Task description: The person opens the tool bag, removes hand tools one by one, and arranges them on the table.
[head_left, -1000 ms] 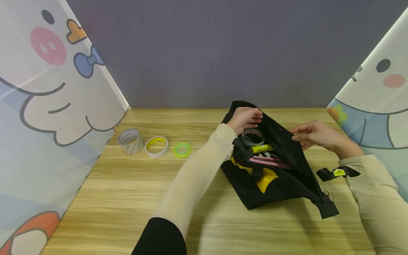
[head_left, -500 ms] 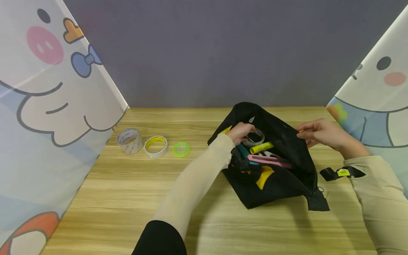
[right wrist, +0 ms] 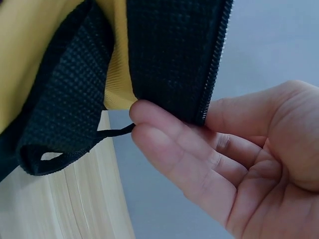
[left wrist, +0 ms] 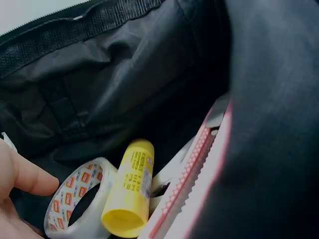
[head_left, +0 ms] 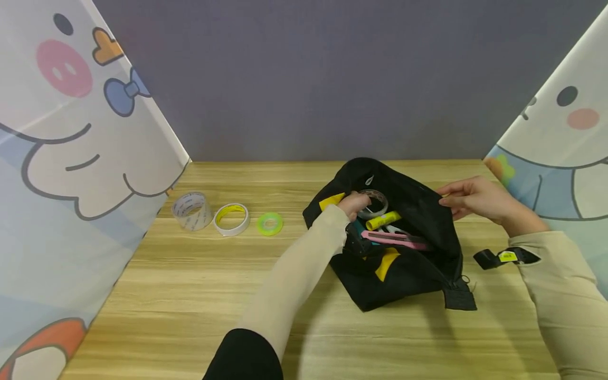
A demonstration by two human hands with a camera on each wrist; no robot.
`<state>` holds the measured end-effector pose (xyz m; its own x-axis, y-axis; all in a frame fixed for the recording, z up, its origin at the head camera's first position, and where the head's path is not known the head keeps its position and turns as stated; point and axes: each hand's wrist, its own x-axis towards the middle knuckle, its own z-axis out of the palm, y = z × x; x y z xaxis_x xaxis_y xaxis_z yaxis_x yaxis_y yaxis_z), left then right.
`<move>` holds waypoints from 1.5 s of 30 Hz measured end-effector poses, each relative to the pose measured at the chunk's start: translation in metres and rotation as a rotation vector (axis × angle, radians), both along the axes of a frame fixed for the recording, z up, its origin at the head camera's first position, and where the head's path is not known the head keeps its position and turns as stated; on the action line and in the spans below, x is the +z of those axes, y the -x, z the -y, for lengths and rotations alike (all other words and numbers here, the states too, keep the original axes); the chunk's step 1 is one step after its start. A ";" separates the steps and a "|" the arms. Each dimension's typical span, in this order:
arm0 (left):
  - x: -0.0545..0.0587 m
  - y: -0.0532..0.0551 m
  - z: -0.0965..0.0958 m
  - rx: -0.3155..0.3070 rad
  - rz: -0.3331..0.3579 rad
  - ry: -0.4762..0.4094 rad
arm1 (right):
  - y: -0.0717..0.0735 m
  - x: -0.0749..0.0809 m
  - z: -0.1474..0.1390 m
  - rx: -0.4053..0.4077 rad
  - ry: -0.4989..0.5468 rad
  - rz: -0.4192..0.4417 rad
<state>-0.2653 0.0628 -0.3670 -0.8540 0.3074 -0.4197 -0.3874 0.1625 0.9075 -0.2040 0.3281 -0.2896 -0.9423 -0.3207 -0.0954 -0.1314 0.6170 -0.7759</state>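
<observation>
A black zip bag [head_left: 404, 282] with yellow patches lies unzipped on the table. Inside are a clear tape roll [left wrist: 82, 199], a yellow glue stick [left wrist: 130, 189], a pink box cutter [left wrist: 192, 174] and a white-handled item [left wrist: 174, 164], partly covered. My left hand [head_left: 353, 205] reaches into the left end of the opening, an extended finger [left wrist: 35, 177] beside the tape roll; the other fingers are mostly hidden. At the far right rim, my right hand [head_left: 480, 200] pinches the zippered edge [right wrist: 199, 99] between thumb and fingers.
Left of the bag stand a wide clear tape roll [head_left: 192, 211], a white tape roll with yellow core [head_left: 231, 220] and a small green tape roll [head_left: 269, 224]. A grey panel [head_left: 304, 79] rises behind the wooden table [head_left: 199, 295], with printed cartoon panels on both sides.
My left hand has come down from the far rim into the bag, then slightly left. The opening is wider, showing more contents. My right hand keeps its pinch on the rim.
</observation>
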 end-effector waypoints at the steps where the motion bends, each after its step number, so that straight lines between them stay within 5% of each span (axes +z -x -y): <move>1: -0.001 0.002 0.000 -0.007 0.005 0.007 | 0.000 0.000 0.001 0.002 -0.004 0.002; 7: -0.017 0.016 -0.006 0.024 0.008 0.090 | -0.001 0.001 0.002 0.002 0.018 0.015; 10: -0.060 0.052 -0.021 0.084 0.022 0.068 | -0.001 0.000 0.001 0.001 0.035 0.013; 14: -0.173 0.146 -0.050 0.120 -0.009 -0.066 | 0.000 0.002 0.001 -0.006 0.040 0.000; 16: -0.192 0.164 -0.056 0.112 -0.035 -0.093 | 0.001 0.003 0.001 -0.015 0.039 -0.007; 18: -0.179 0.155 -0.053 0.117 -0.050 -0.110 | 0.002 0.003 0.000 -0.032 0.048 -0.006; 25: -0.002 0.007 -0.008 0.125 -0.072 -0.167 | 0.007 0.003 -0.006 -0.060 0.110 0.020; 28: 0.038 -0.026 0.004 0.113 -0.081 -0.168 | 0.008 0.004 -0.009 -0.067 0.120 0.027; 32: 0.055 -0.037 0.009 0.102 -0.117 -0.154 | 0.009 0.006 -0.011 -0.090 0.165 0.025; 39: 0.033 -0.011 0.002 0.087 -0.154 -0.177 | 0.012 0.009 -0.012 -0.119 0.238 0.039; 45: 0.048 -0.015 0.005 0.013 -0.199 -0.210 | 0.013 0.010 -0.013 -0.138 0.255 0.025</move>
<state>-0.2503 0.0576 -0.3194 -0.9178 0.3581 -0.1715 -0.1991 -0.0412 0.9791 -0.2165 0.3407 -0.2796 -0.9770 -0.2066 -0.0524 -0.0384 0.4123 -0.9102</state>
